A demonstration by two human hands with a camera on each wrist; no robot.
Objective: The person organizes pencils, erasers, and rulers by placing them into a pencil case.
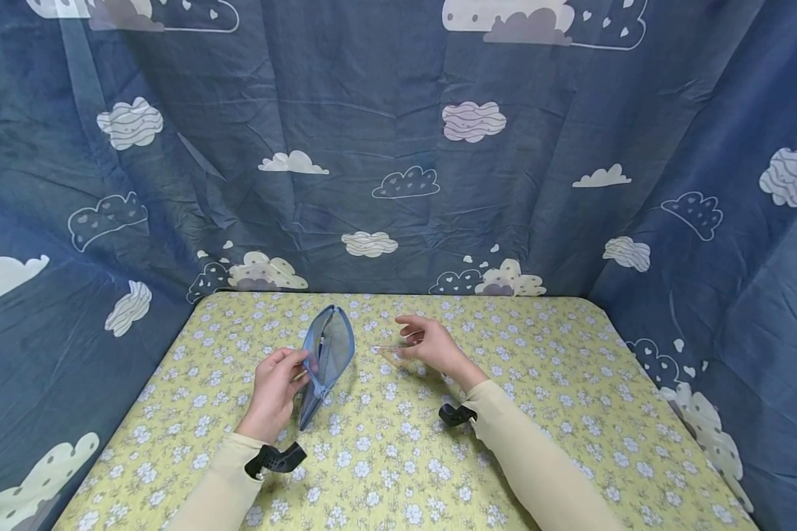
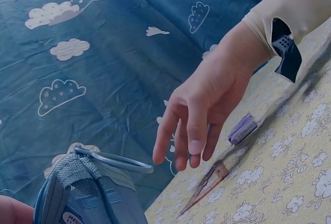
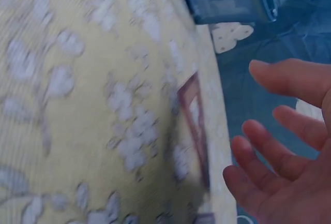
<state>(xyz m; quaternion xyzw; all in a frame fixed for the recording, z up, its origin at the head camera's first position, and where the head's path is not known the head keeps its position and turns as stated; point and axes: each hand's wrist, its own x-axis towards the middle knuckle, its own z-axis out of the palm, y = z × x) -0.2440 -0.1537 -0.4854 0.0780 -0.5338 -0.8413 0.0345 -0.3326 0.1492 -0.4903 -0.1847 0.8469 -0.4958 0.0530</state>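
My left hand [image 1: 274, 391] grips the near left rim of a blue mesh zip pouch [image 1: 340, 348], thumb and fingers pinching its edge. The pouch is held upright with its mouth spread wide, and a ring-like pull shows at its end in the left wrist view. My right hand [image 1: 436, 348] hovers to the right of the pouch, fingers loosely bent and nothing between them. Below those fingers a clear triangular set square [image 2: 207, 187] with a reddish-brown tint lies on the cloth. Beside it lies a small purple-and-white block [image 2: 242, 130] like an eraser, hidden by the right hand in the head view.
A yellow flowered cloth [image 1: 398, 457] covers the table. Dark blue curtains [image 1: 372, 96] with cloud prints hang behind it and along both sides. Each wrist carries a black strap mount [image 1: 275, 459].
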